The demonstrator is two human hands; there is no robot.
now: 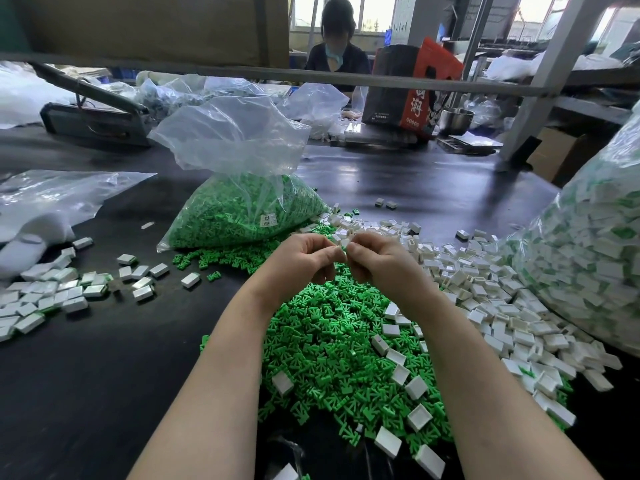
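My left hand (302, 258) and my right hand (377, 259) meet fingertip to fingertip above the table's middle. Together they pinch a small white plastic cap (344, 242), which shows between the fingertips; whether a green piece is in it is hidden. Below my wrists lies a heap of small green plastic inserts (332, 344) with a few white caps mixed in. Loose white caps (485, 292) spread to the right of my hands. A pile of white pieces with green showing at their edges (52, 292) lies at the left.
An open clear bag of green inserts (242, 209) stands behind my hands. A big clear bag of white-and-green pieces (588, 258) fills the right edge. Empty plastic bags (52, 195) lie at the far left. A person (337, 46) sits across the black table (104, 358), near a red-black carton (412, 88).
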